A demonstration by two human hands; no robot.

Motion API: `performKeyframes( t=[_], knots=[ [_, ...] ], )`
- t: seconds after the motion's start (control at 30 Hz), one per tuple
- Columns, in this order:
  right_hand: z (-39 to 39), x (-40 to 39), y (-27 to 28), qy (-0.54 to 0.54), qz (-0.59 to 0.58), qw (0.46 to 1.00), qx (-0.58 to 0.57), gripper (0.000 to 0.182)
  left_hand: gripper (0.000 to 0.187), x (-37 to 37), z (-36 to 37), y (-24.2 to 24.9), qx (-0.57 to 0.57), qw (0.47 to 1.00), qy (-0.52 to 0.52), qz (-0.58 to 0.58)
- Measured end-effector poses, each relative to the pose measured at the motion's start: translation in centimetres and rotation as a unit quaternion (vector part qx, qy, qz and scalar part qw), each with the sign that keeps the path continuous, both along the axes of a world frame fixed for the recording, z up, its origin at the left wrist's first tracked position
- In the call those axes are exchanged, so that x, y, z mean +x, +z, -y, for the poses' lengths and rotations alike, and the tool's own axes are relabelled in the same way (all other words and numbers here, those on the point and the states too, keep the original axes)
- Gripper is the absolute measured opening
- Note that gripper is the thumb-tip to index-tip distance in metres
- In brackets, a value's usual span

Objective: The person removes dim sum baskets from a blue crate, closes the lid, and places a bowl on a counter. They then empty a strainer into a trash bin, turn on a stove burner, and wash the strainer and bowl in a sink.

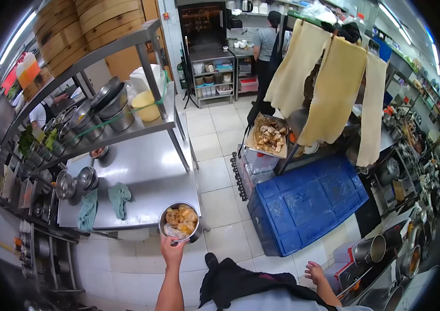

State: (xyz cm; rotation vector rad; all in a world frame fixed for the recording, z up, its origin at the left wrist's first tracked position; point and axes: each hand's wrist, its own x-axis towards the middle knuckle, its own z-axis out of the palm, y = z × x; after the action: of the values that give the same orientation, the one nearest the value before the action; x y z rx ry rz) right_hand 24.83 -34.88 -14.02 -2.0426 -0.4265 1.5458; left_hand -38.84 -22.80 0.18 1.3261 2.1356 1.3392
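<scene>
My left hand (171, 251) grips the near rim of a round metal bowl (197, 236), holding it out by the front corner of the steel table. Browned, chunky food (182, 217) fills the bowl, with a pale piece that looks like plastic wrap at its near side. My right hand (313, 271) hangs low on the right with nothing in it, fingers apart. It is nearest to the blue lidded bin (308, 202), without touching it.
On the steel table (147, 181) lie green cloths (120, 199) beside stacked metal bowls (87, 178). Dough-like sheets (334, 88) hang over a rack at the right. A tray of food pieces (270, 136) sits beyond the bin. A person (269, 44) stands at the back.
</scene>
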Motion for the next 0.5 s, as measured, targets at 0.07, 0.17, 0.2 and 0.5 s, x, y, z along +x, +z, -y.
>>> performKeyframes(
  t=[0.07, 0.17, 0.2, 0.5],
  knots=[
    [-1.2, -2.2, 2.0, 0.022, 0.023, 0.999, 0.001, 0.05, 0.04, -2.8, -3.0, -0.4, 0.028, 1.0, 0.013, -0.002],
    [-0.6, -5.2, 3.5, 0.041, 0.047, 0.998, -0.021, 0.048, 0.041, -7.1, -7.7, -0.9, 0.038, 0.999, 0.034, -0.008],
    [0.1, -6.1, 3.7, 0.044, 0.048, 0.997, -0.042, 0.045, 0.041, -8.4, -9.5, -0.6, 0.049, 0.998, 0.046, -0.018],
    [8.3, -9.1, 4.7, 0.109, 0.038, 0.982, -0.15, 0.031, 0.037, -18.5, -28.8, -2.1, 0.11, 0.989, 0.084, -0.059]
  ],
)
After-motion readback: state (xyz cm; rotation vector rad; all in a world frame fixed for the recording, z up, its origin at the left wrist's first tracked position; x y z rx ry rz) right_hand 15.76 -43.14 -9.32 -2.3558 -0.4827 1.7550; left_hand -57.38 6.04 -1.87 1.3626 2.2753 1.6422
